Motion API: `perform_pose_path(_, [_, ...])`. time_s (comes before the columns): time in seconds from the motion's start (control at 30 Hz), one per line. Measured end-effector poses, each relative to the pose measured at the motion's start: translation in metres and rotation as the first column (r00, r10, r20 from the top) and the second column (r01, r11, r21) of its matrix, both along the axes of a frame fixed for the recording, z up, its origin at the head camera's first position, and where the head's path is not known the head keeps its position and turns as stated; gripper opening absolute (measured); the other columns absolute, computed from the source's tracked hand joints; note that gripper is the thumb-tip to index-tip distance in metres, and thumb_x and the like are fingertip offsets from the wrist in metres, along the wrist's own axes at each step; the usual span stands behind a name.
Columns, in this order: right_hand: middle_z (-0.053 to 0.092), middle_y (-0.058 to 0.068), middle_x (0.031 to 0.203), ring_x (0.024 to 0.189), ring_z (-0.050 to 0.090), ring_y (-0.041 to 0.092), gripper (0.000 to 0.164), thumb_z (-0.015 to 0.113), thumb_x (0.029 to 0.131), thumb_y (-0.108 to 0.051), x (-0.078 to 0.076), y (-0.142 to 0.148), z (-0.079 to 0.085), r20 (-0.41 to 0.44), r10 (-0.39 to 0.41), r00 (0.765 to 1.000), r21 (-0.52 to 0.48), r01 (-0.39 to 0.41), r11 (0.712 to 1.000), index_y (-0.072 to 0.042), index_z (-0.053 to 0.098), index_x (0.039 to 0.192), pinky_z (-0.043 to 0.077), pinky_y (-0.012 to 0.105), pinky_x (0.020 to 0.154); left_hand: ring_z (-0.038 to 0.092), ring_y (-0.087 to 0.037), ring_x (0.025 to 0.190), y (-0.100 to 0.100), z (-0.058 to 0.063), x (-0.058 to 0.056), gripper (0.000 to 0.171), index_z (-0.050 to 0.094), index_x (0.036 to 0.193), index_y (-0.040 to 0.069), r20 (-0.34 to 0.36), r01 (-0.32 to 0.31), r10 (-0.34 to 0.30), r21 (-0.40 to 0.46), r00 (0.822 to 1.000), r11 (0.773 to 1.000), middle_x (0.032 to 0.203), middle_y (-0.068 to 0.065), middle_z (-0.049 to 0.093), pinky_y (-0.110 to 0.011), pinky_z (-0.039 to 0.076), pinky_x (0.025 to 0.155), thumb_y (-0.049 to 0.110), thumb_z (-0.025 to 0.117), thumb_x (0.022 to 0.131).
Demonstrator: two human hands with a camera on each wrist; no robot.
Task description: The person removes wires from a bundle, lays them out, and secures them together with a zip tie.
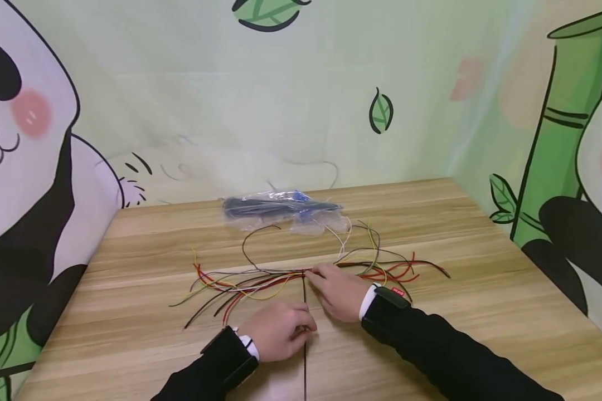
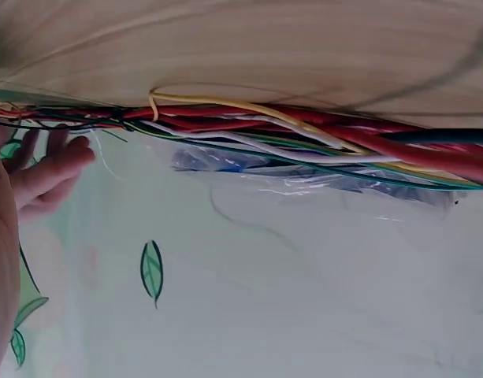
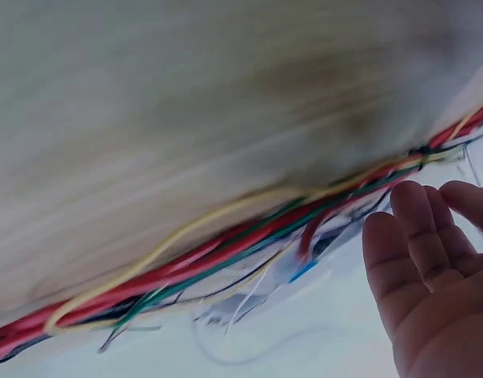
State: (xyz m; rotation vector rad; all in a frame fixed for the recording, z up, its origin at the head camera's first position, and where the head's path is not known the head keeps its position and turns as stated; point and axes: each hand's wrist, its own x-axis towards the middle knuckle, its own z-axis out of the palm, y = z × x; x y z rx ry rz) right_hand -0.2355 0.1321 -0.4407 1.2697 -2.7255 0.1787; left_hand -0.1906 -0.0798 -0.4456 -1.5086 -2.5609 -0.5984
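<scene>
Several red, black, yellow, green and white wires (image 1: 261,281) lie gathered into one bundle across the table, their ends fanning out on both sides. A thin black cable tie (image 1: 305,295) loops round the bundle's middle, its long tail running straight toward me. My left hand (image 1: 281,331) pinches that tail below the bundle, with thumb and forefinger bent together. Beside the loop, my right hand (image 1: 341,292) holds the bundle at its fingertips and covers part of it. In the right wrist view the tie's loop (image 3: 418,153) sits just past the fingertips of the right hand (image 3: 438,291).
A clear plastic bag (image 1: 281,209) with long dark strips and some blue stands at the table's back, behind the wires. The wooden table (image 1: 145,267) meets a printed panda-and-bamboo backdrop (image 1: 205,100) at its back and sides.
</scene>
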Motion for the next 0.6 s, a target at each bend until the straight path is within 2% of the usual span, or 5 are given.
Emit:
perform_pose_path(0.2, [0.058,0.020,0.126,0.115,0.060,0.033,0.045,0.064,0.093,-0.004,-0.003,0.024,0.006,0.042,-0.016,0.999,-0.107,0.021,0.994,0.007,0.058,0.136,0.051,0.045,0.096,0.060,-0.001,0.076,-0.011,0.007,-0.010,0.005,0.076,0.093,0.011,-0.004,-0.079,0.080,0.104,0.997,0.991,0.087,0.006,0.068,-0.017,0.050,0.069,0.007,0.073,0.090])
perform_pose_path(0.37, [0.058,0.022,0.128,0.117,0.060,0.035,0.043,0.065,0.094,-0.003,-0.006,0.042,0.012,0.062,-0.050,0.997,-0.157,0.059,0.986,0.006,0.058,0.136,0.050,0.047,0.098,0.059,0.001,0.074,-0.033,0.014,-0.016,0.006,0.076,0.094,0.010,0.022,-0.167,0.166,0.203,0.986,0.965,0.084,0.007,0.069,-0.019,0.051,0.067,0.005,0.073,0.091])
perform_pose_path(0.5, [0.059,0.021,0.129,0.114,0.062,0.035,0.043,0.065,0.096,-0.005,-0.007,0.062,0.020,0.081,-0.115,0.990,-0.202,0.130,0.971,0.004,0.058,0.137,0.051,0.049,0.096,0.057,0.003,0.070,-0.063,0.021,-0.014,0.010,0.077,0.094,0.012,0.026,-0.257,0.260,0.259,0.965,0.931,0.080,0.012,0.067,-0.021,0.050,0.062,0.004,0.074,0.090])
perform_pose_path(0.6, [0.058,0.022,0.132,0.114,0.062,0.036,0.044,0.065,0.099,-0.010,-0.006,0.083,0.027,0.127,-0.179,0.976,-0.216,0.203,0.955,0.004,0.056,0.140,0.051,0.052,0.095,0.055,0.003,0.068,-0.090,0.026,-0.010,0.012,0.077,0.091,0.014,0.013,-0.331,0.341,0.275,0.940,0.903,0.078,0.015,0.064,-0.022,0.048,0.059,0.002,0.077,0.087])
